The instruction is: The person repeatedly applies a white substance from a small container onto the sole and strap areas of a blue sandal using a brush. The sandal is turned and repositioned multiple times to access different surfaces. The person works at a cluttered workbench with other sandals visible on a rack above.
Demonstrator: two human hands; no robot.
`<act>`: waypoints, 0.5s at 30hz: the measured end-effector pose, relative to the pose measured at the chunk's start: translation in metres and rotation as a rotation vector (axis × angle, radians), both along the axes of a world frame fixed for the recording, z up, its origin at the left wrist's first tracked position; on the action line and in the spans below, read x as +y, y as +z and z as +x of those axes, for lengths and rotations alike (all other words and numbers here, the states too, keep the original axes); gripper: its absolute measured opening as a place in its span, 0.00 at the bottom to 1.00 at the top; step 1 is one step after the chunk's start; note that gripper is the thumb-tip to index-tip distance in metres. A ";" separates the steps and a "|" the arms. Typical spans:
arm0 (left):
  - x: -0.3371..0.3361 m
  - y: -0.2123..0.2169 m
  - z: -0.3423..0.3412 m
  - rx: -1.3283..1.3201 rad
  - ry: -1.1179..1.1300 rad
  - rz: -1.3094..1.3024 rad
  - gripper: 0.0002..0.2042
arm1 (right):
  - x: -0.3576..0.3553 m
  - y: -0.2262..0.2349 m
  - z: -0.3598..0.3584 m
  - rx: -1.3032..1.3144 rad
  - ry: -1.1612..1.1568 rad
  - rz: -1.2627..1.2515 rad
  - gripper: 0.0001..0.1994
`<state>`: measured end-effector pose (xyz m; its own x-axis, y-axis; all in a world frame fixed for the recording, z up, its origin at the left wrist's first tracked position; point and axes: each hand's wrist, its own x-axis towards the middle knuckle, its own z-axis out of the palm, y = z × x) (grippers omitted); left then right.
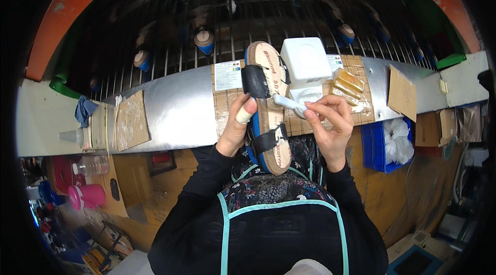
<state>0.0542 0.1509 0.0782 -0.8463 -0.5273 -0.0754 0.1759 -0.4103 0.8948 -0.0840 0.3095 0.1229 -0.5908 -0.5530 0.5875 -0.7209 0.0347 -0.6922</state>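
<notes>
My left hand point(237, 124), a pale wrapping around its thumb, grips a sandal point(277, 117) by its left side. The sandal has a cork-coloured footbed, black straps and a blue sole edge, and is held tilted over the bench edge, toe and heel pointing far and near. Between the fingertips of my right hand point(333, 122) is a slim pale plastic tool point(290, 103). Its far end meets or nearly meets the sandal's right edge between the straps; the exact kind cannot be made out. Just beyond stands a white square plastic container point(306, 60).
Several amber blocks point(348, 86) lie on the cardboard point(361, 104) covering the metal bench point(181, 115). Beyond it, a dark slatted rack or conveyor carries several blue-soled shoes point(204, 41). A blue crate point(373, 146) with white bags stands right, a pink bucket point(88, 196) left.
</notes>
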 end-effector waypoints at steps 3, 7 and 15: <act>0.003 0.001 0.003 -0.040 -0.019 -0.021 0.40 | -0.007 -0.008 0.006 -0.191 0.032 -0.008 0.09; 0.004 0.003 0.006 -0.043 -0.010 -0.062 0.40 | -0.016 -0.010 0.004 -0.186 0.014 -0.018 0.09; 0.000 0.011 0.012 -0.019 0.034 -0.227 0.40 | -0.036 0.002 -0.009 -0.087 0.012 -0.013 0.08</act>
